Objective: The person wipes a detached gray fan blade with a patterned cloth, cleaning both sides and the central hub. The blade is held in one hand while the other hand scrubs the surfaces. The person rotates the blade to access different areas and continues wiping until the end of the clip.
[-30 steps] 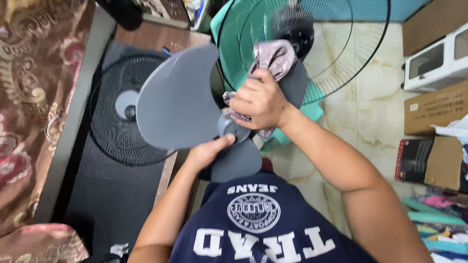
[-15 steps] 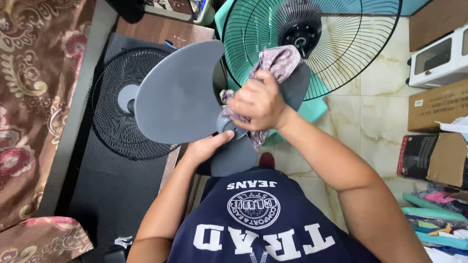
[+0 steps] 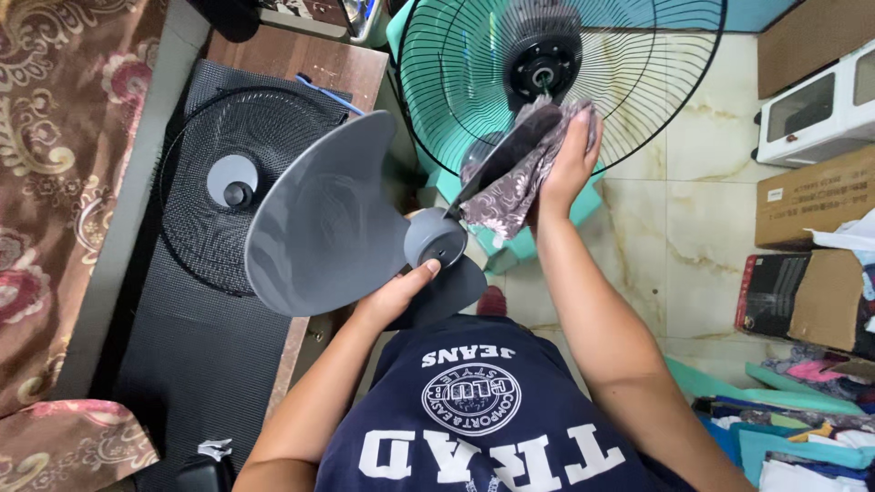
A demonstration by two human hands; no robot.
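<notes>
- View from above, looking down at a person in a dark blue printed shirt who holds a grey fan blade (image 3: 328, 219) in front of the chest.
- The left hand (image 3: 398, 293) grips the blade from beneath, thumb resting against the round grey hub (image 3: 436, 237) at its centre.
- The right hand (image 3: 571, 162) is closed around a patterned mauve cloth (image 3: 507, 196), pressing it over the far, upward-tilted wing of the blade (that wing looks darker, seen nearly edge-on).
- The two hands are apart, one at the hub, one out at the wing tip.
- The largest wing spreads to the left; a third wing points down toward the shirt, partly hidden by the left hand.
- Just behind the blade stands a fan's rear wire guard (image 3: 656, 100) with its black motor hub, on a teal plastic stool (image 3: 583, 205).
- To the left, a black front grille (image 3: 196, 196) lies flat on a black mat over a wooden desk (image 3: 305, 64).
- Marbled floor tiles, cardboard boxes (image 3: 811, 196) and folded clothes lie on the right.
</notes>
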